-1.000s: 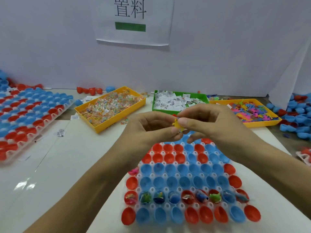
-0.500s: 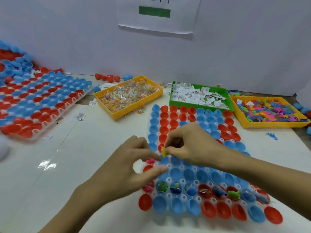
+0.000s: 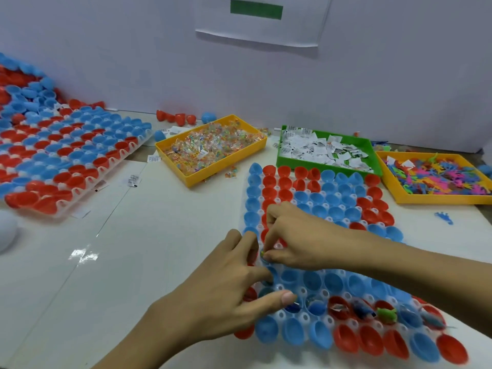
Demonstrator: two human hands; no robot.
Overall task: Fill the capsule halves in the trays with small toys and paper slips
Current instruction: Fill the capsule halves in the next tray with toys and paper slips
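Observation:
A clear tray (image 3: pixel 323 258) of red and blue capsule halves lies in front of me. One row near its front holds small toys, among them a green toy (image 3: pixel 386 314). My right hand (image 3: pixel 300 235) pinches a small yellowish toy (image 3: pixel 262 253) over a capsule half at the tray's left side. My left hand (image 3: pixel 234 286) hovers beside it over the tray's left edge, fingers loosely curled and thumb out, holding nothing that I can see. Behind stand a yellow bin of wrapped toys (image 3: pixel 210 147), a green bin of paper slips (image 3: pixel 326 151) and a yellow bin of coloured figures (image 3: pixel 436 179).
A second tray of red and blue capsule halves (image 3: pixel 64 158) lies at the left, with loose halves heaped behind it. Loose red and blue halves (image 3: pixel 183 118) sit by the white back wall. Stray slips (image 3: pixel 133 180) and a blue figure (image 3: pixel 443 217) lie on the white table.
Both hands have come down from mid-air to the tray's left side, the right hand bringing the small yellow toy with it. The camera has tilted down and swung left.

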